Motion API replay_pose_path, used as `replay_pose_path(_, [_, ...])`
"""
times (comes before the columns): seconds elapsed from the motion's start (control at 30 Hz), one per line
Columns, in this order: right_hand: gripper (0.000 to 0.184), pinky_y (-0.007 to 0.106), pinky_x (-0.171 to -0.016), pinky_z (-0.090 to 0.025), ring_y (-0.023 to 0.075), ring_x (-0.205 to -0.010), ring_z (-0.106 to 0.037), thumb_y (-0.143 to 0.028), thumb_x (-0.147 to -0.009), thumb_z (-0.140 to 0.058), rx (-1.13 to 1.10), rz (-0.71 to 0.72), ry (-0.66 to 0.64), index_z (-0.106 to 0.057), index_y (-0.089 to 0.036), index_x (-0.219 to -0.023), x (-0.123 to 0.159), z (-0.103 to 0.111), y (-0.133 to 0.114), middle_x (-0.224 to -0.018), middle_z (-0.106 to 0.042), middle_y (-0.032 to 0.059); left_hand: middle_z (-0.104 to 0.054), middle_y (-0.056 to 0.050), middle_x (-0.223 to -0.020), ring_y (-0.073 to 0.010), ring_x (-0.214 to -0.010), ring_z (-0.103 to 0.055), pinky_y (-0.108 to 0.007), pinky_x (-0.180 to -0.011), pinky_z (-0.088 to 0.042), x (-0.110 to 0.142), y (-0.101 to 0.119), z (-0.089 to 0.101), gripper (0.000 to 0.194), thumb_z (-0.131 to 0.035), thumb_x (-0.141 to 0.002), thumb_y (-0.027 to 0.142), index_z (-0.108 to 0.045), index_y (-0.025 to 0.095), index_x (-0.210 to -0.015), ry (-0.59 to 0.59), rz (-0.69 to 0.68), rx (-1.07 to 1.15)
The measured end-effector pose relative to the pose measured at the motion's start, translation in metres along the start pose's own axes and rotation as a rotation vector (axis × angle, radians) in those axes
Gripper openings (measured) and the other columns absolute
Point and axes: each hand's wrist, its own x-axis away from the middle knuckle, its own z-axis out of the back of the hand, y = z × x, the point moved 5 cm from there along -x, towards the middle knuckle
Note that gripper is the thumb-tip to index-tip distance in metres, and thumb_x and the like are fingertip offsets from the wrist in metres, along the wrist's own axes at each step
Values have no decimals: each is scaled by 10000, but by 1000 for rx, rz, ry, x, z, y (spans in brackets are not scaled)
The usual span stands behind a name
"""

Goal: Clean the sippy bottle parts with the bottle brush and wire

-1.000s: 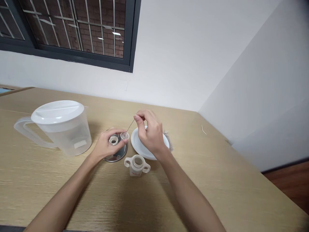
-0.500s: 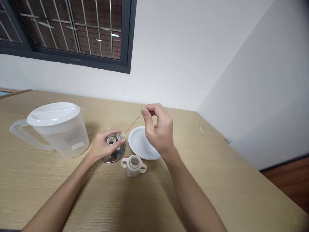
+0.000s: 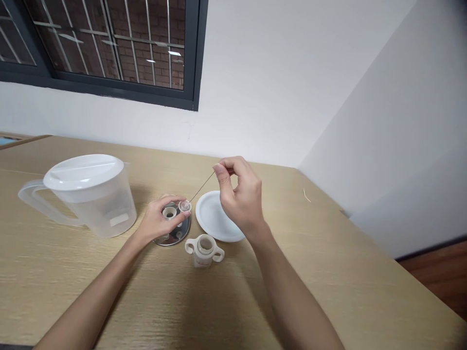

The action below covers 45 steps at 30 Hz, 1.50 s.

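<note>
Between thumb and index finger, my left hand (image 3: 160, 214) grips a small round translucent part (image 3: 185, 206) over a shiny round metal tray (image 3: 177, 236). A white ring-shaped piece (image 3: 169, 213) lies on the tray, beside my palm. Higher and to the right, my right hand (image 3: 239, 194) pinches the upper end of a thin dark rod (image 3: 202, 185). The rod slants down to the left, its lower end at the translucent part. Nearest me stands an uncapped cream two-handled bottle (image 3: 205, 253), upright. Partly behind my right hand is a white plate (image 3: 211, 218).
A translucent pitcher (image 3: 105, 204) with a white lid stands at the left of the wooden table (image 3: 146, 301). A thin pale strip (image 3: 307, 195) lies at the right. Behind the table rises a white wall (image 3: 255, 97) with a barred window (image 3: 109, 43).
The view has shifted very slightly, so the table objects sit a little further right. Both hands keep their holds, with no clear movement of the rod or the round part.
</note>
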Motion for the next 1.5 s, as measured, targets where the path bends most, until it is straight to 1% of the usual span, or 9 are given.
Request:
replay_pose_path(0.37, [148,295,-717,-462,143,-774,-566,-204,-976,-479,5,16,-54,-559,-213,-852,1,-2,-1,-820,-598,14,-733,-72,-1043,-226,-951,-680,-357,-868,-519,0,0,0,353,-711,-780,419,-701,213,-1066,-3,9,-12])
replay_pose_path(0.53, [144,292,-719,-457,144,-774,-568,-208,-968,-487,19,4,-99,-566,-210,-847,4,-13,5,-818,-611,16,-737,-74,-1037,-232,-947,-684,-363,-873,-524,0,-1,0,363,-711,-778,429,-703,215,-1071,12,24,25])
replay_pose_path(0.87, [157,290,-747,-463,152,-807,-586,-244,-977,-479,-46,-8,-99,-582,-210,-864,19,-41,14,-839,-641,25,-739,-65,-1047,-232,-961,-683,-373,-906,-517,3,4,-3,355,-740,-770,394,-701,229,-1082,23,-1,95])
replay_pose_path(1.0, [156,288,-770,-468,157,-844,-592,-235,-968,-477,-74,-57,-166,-590,-214,-863,24,-52,19,-862,-652,28,-745,-66,-1049,-233,-961,-688,-370,-911,-517,3,1,-2,365,-740,-769,403,-701,220,-1082,27,12,70])
replay_pose_path(1.13, [156,287,-797,-463,163,-871,-591,-226,-965,-486,-61,-80,-232,-605,-212,-866,28,-60,22,-879,-656,34,-754,-62,-1039,-230,-936,-693,-341,-855,-530,2,-1,2,374,-734,-771,413,-710,217,-1090,70,45,64])
replay_pose_path(1.27, [157,289,-815,-456,165,-878,-575,-212,-954,-514,-23,-47,-342,-628,-201,-847,37,-72,24,-886,-636,38,-750,-68,-1067,-229,-984,-685,-330,-876,-520,1,1,8,349,-730,-787,368,-712,206,-1096,136,40,148])
replay_pose_path(1.33, [163,287,-809,-456,163,-868,-570,-208,-954,-520,-7,-34,-382,-638,-196,-841,40,-76,25,-879,-626,37,-749,-68,-1062,-226,-991,-682,-327,-883,-517,0,4,11,331,-732,-788,348,-714,200,-1084,144,26,168])
replay_pose_path(1.4, [162,287,-809,-457,161,-862,-572,-200,-956,-519,0,-37,-384,-645,-194,-854,40,-76,24,-875,-625,37,-750,-61,-1046,-219,-980,-682,-320,-884,-512,-1,6,12,318,-732,-788,338,-717,202,-1075,132,14,149])
replay_pose_path(1.5, [161,285,-806,-462,161,-856,-581,-189,-954,-519,-14,-29,-367,-648,-195,-858,35,-69,19,-869,-631,36,-750,-51,-1035,-205,-955,-680,-306,-881,-504,-1,8,12,320,-739,-783,336,-717,205,-1075,114,-2,100])
